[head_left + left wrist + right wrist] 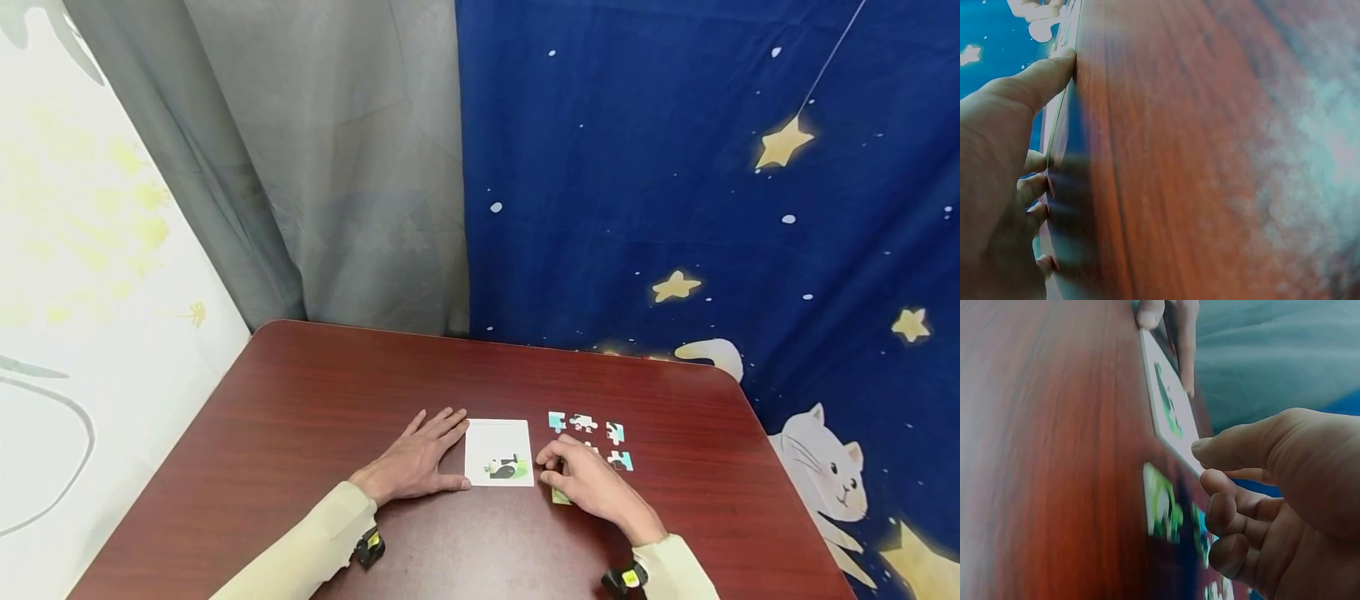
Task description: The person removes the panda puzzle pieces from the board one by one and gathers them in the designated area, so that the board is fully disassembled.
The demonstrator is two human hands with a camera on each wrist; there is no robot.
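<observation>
A white square puzzle board (497, 442) lies on the table, with a black, white and green panda picture (507, 468) in its lower part. My left hand (420, 458) rests flat with spread fingers, thumb and fingertips at the board's left edge. My right hand (588, 479) hovers by the right edge, fingers loosely bent; nothing shows between thumb and fingers in the right wrist view. Under it, a green puzzle piece (560, 497) lies partly covered. Beyond the right hand lie several loose jigsaw pieces in blue, white and black, among them a corner-side piece (620, 460).
The reddish-brown wooden table (360, 392) has rounded far corners. A grey curtain (352, 167) and a blue star-patterned curtain (600, 167) hang behind it. Black straps (369, 547) sit on both wrists.
</observation>
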